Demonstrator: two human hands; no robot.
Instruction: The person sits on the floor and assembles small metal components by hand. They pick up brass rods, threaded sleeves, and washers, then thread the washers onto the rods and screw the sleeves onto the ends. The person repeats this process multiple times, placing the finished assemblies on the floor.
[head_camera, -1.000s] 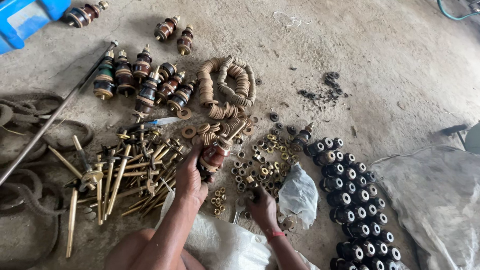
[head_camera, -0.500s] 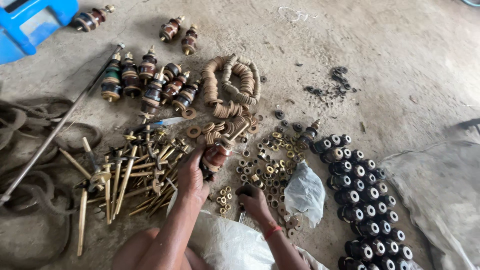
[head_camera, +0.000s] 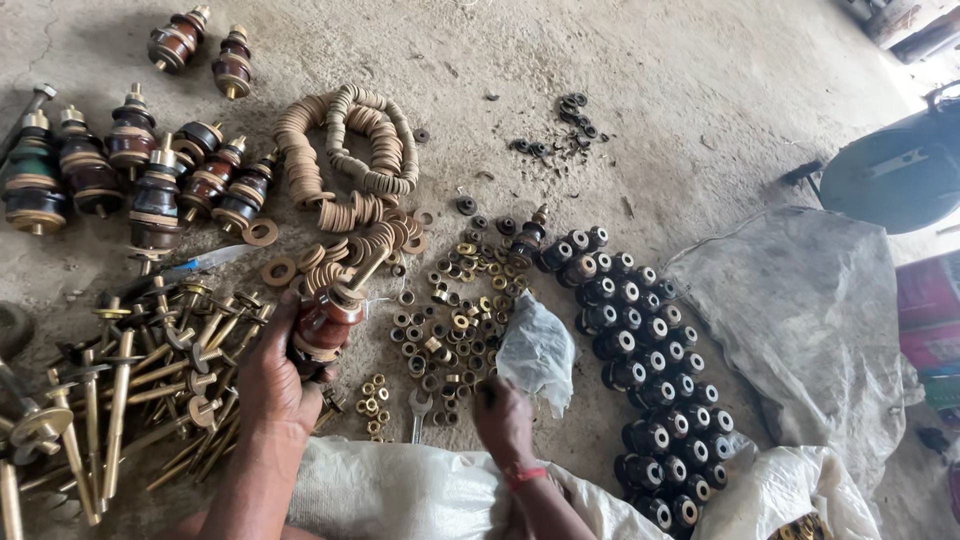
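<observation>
In the head view, the left hand (head_camera: 268, 378) wraps its grip around a brown glazed ceramic bushing insulator (head_camera: 327, 320) with a brass stud and tan washers on top, holding it tilted just above the grey concrete floor (head_camera: 700, 90). The right hand (head_camera: 503, 420) has its fingers pressed together, seemingly pinching a small dark part that cannot be made out, just beside a crumpled clear plastic bag (head_camera: 537, 350). Between the two hands lies a scatter of small brass nuts and rings (head_camera: 445, 320), with a steel spanner (head_camera: 418, 408) near its lower edge. To the left of the held insulator lies a heap of long brass studs with flanged heads (head_camera: 130, 380). Farther up stand more brown ceramic insulators in a row (head_camera: 140, 170), and beside them strings of tan cork washers (head_camera: 350, 150) curl in loops. To the right, black rubber bushings with pale centres (head_camera: 650, 370) lie in a long band. A white woven sack (head_camera: 400, 490) lies under both forearms.
</observation>
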